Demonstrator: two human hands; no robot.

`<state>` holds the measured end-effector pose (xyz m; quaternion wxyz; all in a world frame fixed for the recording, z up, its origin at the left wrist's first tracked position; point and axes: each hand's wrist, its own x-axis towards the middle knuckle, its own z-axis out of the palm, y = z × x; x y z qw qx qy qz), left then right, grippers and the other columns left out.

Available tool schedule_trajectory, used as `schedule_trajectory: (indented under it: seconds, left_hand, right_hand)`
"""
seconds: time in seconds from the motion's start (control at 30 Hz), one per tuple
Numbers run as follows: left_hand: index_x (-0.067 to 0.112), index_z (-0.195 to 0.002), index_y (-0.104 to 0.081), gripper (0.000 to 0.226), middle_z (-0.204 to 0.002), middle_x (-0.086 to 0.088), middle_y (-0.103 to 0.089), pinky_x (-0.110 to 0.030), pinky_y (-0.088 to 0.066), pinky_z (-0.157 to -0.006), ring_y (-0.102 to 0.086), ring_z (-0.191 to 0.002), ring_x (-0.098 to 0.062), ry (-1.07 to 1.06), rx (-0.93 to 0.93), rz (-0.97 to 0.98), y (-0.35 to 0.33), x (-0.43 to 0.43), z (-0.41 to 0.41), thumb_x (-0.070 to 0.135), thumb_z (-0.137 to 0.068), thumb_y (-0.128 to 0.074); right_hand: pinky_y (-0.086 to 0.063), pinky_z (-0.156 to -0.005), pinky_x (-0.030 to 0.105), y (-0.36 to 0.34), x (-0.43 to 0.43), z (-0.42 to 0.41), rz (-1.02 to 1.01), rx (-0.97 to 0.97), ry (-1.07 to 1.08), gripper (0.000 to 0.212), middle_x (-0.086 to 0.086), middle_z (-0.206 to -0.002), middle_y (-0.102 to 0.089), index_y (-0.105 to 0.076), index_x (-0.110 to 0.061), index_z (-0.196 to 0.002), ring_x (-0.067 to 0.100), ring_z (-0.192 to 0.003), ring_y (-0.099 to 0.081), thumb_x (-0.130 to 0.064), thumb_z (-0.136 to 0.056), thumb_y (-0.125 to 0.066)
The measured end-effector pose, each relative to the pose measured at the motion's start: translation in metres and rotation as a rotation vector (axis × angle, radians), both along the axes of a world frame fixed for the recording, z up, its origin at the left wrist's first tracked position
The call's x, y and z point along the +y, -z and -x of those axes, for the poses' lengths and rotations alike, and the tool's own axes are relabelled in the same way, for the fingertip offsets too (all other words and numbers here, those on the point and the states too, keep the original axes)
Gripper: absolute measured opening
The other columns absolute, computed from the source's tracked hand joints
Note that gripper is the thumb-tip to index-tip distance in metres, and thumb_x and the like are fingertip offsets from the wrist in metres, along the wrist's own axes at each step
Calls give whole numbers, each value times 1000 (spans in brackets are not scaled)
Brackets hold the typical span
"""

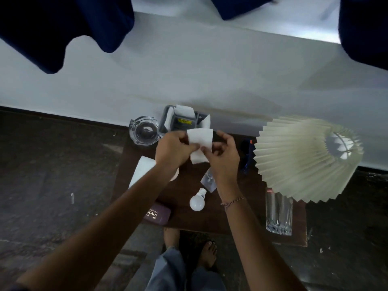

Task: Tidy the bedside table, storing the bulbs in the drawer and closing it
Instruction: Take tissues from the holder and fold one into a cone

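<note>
A pleated cream lampshade (304,158) is being seen tilted over the right end of the dark wooden bedside table (237,217). A grey tray (162,120) holding white tissues is being kept at the table's far edge against the wall, with a glass ashtray (143,131) just beside it on the left. A tall clear drinking glass (278,215) is being left standing near the front right corner, under the shade's rim. A white tissue (200,139) is being held up above the table, pinched from the left by the fingers of the left hand (174,152) and from the right by those of the right hand (224,158). A dark purple case (158,214) is being left at the front edge. A white bulb (197,201) is lying on the tabletop, between the case and the right wrist, untouched.
</note>
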<state>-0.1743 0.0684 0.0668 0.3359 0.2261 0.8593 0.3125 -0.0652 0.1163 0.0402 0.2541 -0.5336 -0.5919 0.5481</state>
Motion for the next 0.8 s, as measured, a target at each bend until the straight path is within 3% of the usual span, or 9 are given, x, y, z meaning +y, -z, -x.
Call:
schedule_trajectory:
  seconds: [0.1,0.2,0.3,0.47,0.67,0.8]
  left_hand:
    - [15,-104,-70,33,-94,-7,-74,-34,-54,-81,-68,-89,-22,-4,91,-55,-6,5,21,22,-72,-76]
    - [14,-106,-70,32,-97,-10,-73,-29,-50,-76,-67,-90,-24,15,185,-72,-10,14,35,20,-74,-73]
    - [11,-100,-71,25,-94,-9,-73,-29,-51,-76,-67,-87,-24,12,243,-85,-12,22,47,19,-76,-70]
    - [12,-93,-71,18,-85,-8,-72,-29,-49,-68,-65,-81,-25,95,325,-47,-3,29,59,21,-78,-65]
    - [15,-110,-67,29,-100,-9,-69,-27,-42,-71,-63,-92,-26,175,412,-9,4,32,67,22,-83,-63]
    - [16,-105,-69,24,-101,-9,-66,-28,-37,-67,-61,-94,-29,233,461,27,8,34,70,18,-83,-59]
  right_hand:
    - [-47,-61,4,-7,14,23,-96,-28,-45,44,-7,-85,-63,-54,-13,-118,-4,-68,-57,-7,-77,-71]
    - [-53,-63,15,-10,26,43,-170,-83,-81,40,2,-98,-67,-57,-14,-114,6,-72,-60,-7,-77,-70]
    - [-54,-64,25,-11,32,57,-226,-137,-120,39,-2,-91,-65,-58,-15,-113,9,-67,-60,-7,-77,-69]
    - [-51,-69,19,-7,39,69,-269,-212,-180,45,3,-103,-68,-54,-15,-119,7,-78,-57,-5,-78,-69]
    - [-56,-72,29,2,45,75,-323,-306,-235,46,1,-99,-68,-53,-19,-119,13,-82,-62,-4,-78,-67]
    - [-57,-75,34,12,47,75,-335,-356,-265,46,1,-102,-68,-52,-22,-119,16,-90,-63,-6,-79,-67]
